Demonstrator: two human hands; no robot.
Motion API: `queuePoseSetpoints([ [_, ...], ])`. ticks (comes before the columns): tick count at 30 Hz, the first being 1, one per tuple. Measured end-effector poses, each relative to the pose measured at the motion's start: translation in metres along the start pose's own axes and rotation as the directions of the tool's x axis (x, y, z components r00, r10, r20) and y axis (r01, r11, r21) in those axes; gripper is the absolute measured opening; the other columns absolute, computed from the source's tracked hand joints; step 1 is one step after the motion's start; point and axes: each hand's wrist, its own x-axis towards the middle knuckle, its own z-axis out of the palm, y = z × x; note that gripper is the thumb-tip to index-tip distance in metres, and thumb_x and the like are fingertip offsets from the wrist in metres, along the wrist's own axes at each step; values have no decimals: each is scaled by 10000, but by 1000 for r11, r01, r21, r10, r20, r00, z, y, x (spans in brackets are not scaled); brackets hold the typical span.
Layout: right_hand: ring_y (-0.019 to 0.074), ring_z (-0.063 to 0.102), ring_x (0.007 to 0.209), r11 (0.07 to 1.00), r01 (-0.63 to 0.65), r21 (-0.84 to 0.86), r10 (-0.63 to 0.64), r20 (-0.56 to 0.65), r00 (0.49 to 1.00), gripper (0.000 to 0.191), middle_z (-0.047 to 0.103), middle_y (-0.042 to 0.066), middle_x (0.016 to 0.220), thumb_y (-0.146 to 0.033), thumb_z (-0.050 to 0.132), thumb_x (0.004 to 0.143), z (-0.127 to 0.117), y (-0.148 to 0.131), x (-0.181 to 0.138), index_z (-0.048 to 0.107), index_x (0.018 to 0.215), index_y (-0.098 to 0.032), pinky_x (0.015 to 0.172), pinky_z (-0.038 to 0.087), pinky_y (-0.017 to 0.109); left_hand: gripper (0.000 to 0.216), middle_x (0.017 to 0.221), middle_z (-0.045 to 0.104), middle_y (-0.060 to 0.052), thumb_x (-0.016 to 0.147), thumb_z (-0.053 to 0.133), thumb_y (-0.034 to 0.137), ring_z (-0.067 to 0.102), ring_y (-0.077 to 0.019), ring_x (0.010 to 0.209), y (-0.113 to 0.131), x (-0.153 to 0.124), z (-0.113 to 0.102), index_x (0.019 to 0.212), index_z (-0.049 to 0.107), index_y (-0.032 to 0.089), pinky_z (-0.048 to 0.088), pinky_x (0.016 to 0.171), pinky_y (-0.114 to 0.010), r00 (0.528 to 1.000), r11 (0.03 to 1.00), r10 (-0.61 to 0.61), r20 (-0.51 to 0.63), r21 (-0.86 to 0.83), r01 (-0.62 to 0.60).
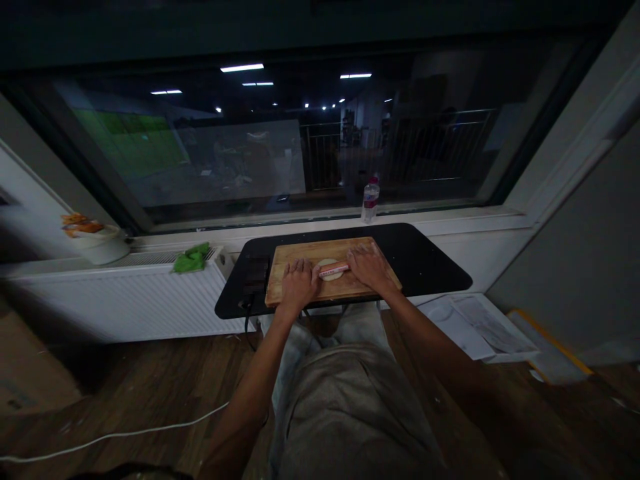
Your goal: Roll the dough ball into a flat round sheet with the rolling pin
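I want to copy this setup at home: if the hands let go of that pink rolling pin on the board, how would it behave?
The rolling pin looks round and slim, so it would probably roll easily across the flat wooden board. It seems stiff, staying straight under the left hand and right hand. The pale dough disc beneath it might slow it slightly.

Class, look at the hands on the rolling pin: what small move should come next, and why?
Probably a short push of the rolling pin away across the dough. Both the left hand and right hand rest flat on its ends, and the dough on the wooden board looks small and round.
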Motion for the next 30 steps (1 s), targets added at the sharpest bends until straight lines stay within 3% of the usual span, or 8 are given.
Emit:
queuePoseSetpoints([
  [5,326,608,1523,999,38,1,-38,86,996,529,745,182,1534,-281,329,1200,5,6,28,786,1409,-115,1337,322,524,648,1595,660,-269,1209,286,481,571,-380,1550,3,4,-2,1566,617,54,384,1322,-539,1000,999,-30,6,39,30],
  [8,317,609,1532,1000,18,7,-19,132,991,524,751,165,1530,-298,342,1200,6,6,42,792,1419,-143,1302,375,501,627,1595,669,-242,1209,282,482,534,-385,1583,3,7,-5,1549,637,93,375,1328,-545,999,999,-38,18,27,37],
  [17,316,513,1596,1000,7,22,-11,168,986,501,688,89,1634,-350,402,1195,10,6,67,723,1561,-234,1339,309,528,583,1673,613,-204,1201,284,443,461,-391,1641,-7,23,-7,1602,618,181,349,1340,-621,995,997,-72,69,-6,73],
  [20,300,514,1584,998,49,44,-55,148,988,499,683,82,1639,-337,427,1179,13,11,73,702,1588,-260,1341,307,525,532,1717,567,-189,1184,372,426,451,-407,1642,-12,27,-6,1610,614,219,345,1337,-645,995,999,-33,92,23,31],
  [25,314,523,1576,999,-1,36,-6,198,980,493,679,95,1641,-336,442,1174,18,9,89,715,1573,-241,1335,317,529,515,1701,574,-184,1170,406,404,425,-438,1639,-19,32,-5,1604,612,220,356,1323,-665,990,998,14,141,62,-23],
  [30,291,576,1508,999,5,53,-14,171,985,465,737,77,1570,-372,430,1198,23,6,96,761,1506,-264,1309,348,483,483,1660,609,-173,1153,429,418,439,-429,1611,-22,36,-10,1551,639,243,362,1309,-675,993,997,34,116,68,-42],
])
